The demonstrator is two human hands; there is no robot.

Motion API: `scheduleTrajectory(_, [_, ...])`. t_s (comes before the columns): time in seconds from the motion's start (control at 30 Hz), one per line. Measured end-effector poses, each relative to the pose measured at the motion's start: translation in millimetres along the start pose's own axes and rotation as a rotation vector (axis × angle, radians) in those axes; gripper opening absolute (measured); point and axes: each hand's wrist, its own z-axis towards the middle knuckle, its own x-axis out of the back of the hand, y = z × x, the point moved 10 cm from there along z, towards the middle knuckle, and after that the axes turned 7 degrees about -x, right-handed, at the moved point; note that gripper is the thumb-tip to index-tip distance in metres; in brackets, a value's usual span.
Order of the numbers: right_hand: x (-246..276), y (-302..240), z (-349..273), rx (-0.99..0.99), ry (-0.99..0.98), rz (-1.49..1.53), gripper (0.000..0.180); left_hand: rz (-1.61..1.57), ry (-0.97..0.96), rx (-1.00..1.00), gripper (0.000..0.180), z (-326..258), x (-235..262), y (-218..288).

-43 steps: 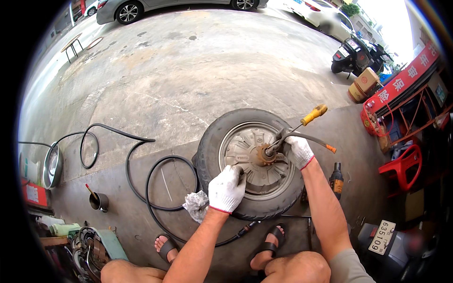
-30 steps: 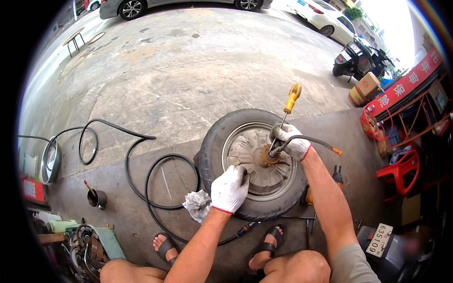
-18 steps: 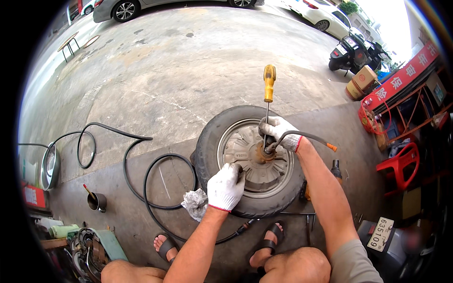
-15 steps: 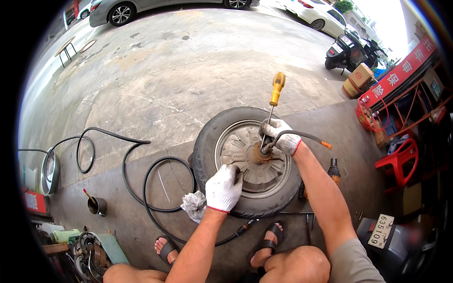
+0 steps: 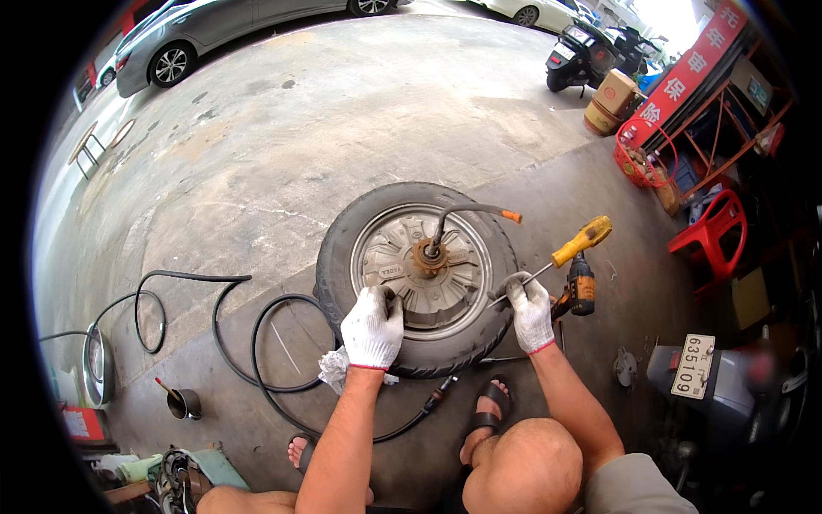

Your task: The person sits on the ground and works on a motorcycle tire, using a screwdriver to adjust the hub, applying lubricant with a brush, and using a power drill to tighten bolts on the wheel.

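Observation:
A wheel with a black tyre [image 5: 338, 248] and a grey metal hub [image 5: 402, 248] lies flat on the floor before me. From its rusty axle [image 5: 431, 257] rises a black cable [image 5: 467, 208] with an orange end, bent to the right. My right hand [image 5: 531, 317], in a white glove with dark fingertips, grips a screwdriver [image 5: 582, 242] by its shaft near the tyre's right edge; the yellow handle points up and right. At the lower left of the rim, my gloved left hand [image 5: 372, 330] has its fingers curled; what they hold, if anything, is hidden.
A cordless power tool [image 5: 580, 287] stands right of the wheel. A black hose [image 5: 231, 308] loops on the left, with a crumpled rag [image 5: 332, 368] beside the tyre. A dark cup [image 5: 184, 403], a red stool [image 5: 715, 240] and a scooter [image 5: 591, 56] stand farther out.
My right hand has left the axle and moved right and nearer, carrying the screwdriver, which now tilts rightward. The cable stands free of the hand. My left hand stays at the rim.

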Motion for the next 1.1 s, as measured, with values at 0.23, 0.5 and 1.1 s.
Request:
scheduleTrajectory(0.23, [108.5, 72.4, -122.3, -0.123, 0.024, -0.729, 0.012, 0.063, -0.016, 0.023, 0.013, -1.2, -6.9, 2.5])
scheduleTrajectory(0.5, [187.3, 238.0, -229.3, -0.585, -0.036, -1.161, 0.028, -0.249, -0.244, 0.168, 0.013, -15.7, -18.4, 21.0])
scheduleTrajectory(1.1, [81.8, 193.8, -190.0, -0.521, 0.161, -0.553, 0.045, 0.344, -1.169, 0.191, 0.04, -314.6, -133.1, -16.6])
